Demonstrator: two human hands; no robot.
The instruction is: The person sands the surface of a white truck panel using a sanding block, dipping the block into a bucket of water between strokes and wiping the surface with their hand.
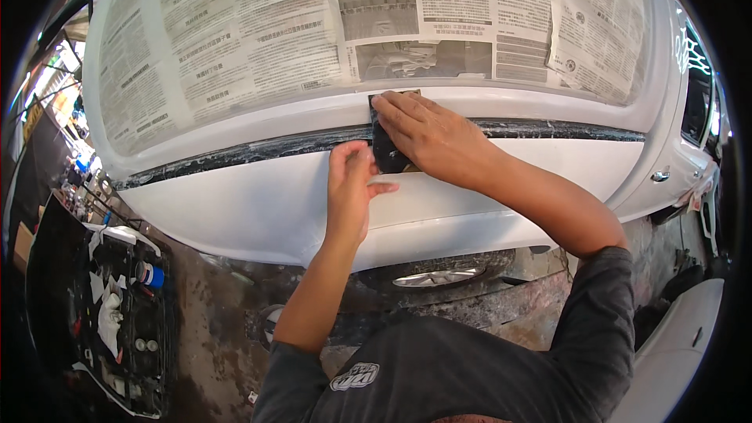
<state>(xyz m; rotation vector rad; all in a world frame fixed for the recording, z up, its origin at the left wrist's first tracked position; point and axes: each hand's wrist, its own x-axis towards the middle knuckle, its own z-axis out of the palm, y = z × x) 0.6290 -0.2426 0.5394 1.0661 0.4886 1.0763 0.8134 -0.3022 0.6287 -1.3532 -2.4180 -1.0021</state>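
Note:
My right hand lies across a dark, flat sheet of sandpaper, its fingers together and pressing it against the white car panel. The sheet spans a black trim channel streaked with whitish residue, which runs along the edge of the newspaper-masked glass. Just left of the sheet, my left hand is raised over the white panel. Its fingers are bent and its thumb stands apart, with nothing visible between them. The fingertips come close to the sheet's left edge; whether they touch it I cannot tell.
Newspaper covers the glass beyond the trim. Below the panel sits a wheel. A black car part lies at left, near a blue can. At lower right stands a loose white panel; a door handle projects at far right.

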